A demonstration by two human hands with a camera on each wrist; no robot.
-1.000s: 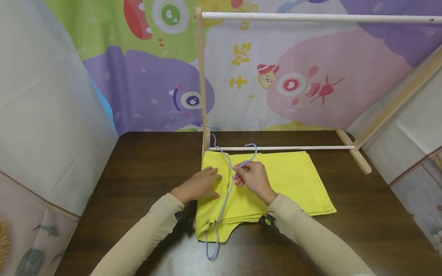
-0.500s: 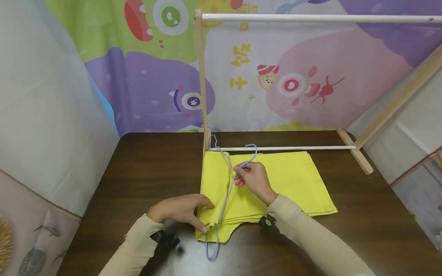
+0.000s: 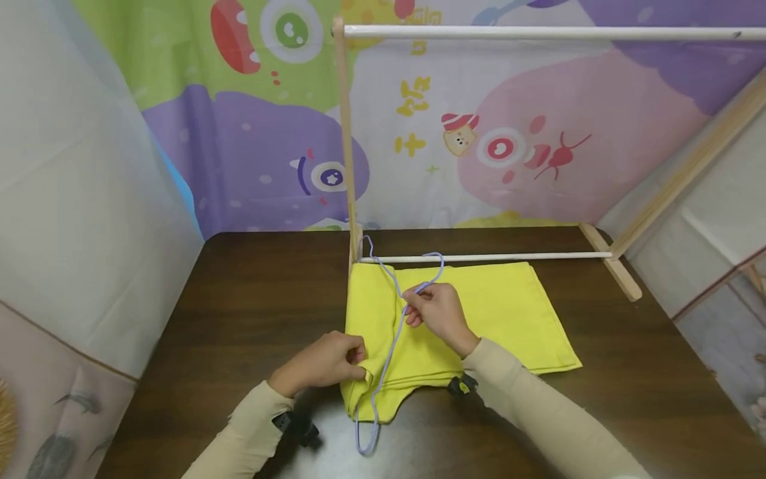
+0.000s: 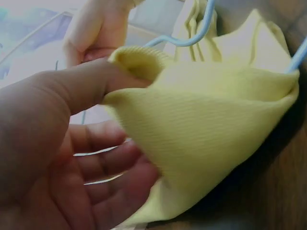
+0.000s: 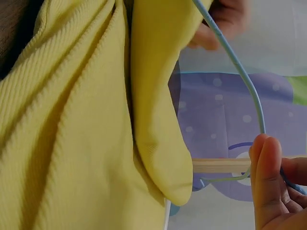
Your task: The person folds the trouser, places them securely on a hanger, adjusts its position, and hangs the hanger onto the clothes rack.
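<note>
A yellow ribbed garment (image 3: 503, 313) lies folded on the table, its left end turned over a pale blue-purple wire clothes hanger (image 3: 391, 346). My right hand (image 3: 439, 316) pinches the hanger near the base of its hook, which curves up and away. At the near left corner, my left hand (image 3: 326, 362) grips the turned-over edge. In the left wrist view the thumb goes into a fold of the garment (image 4: 211, 124), with the fingers beneath it. One end loop of the hanger sticks out past the near edge; part of the wire is hidden under the cloth.
Behind the garment stands a rack with wooden side posts (image 3: 346, 133), a white upper bar (image 3: 538, 33) and a thin white lower bar (image 3: 514, 257). The dark table (image 3: 251, 286) extends to both sides. A printed curtain (image 3: 263, 153) hangs behind.
My left hand has come off the top of the fold, moved toward the near left corner, and taken hold of the cloth edge. My right hand and the hanger stay put.
</note>
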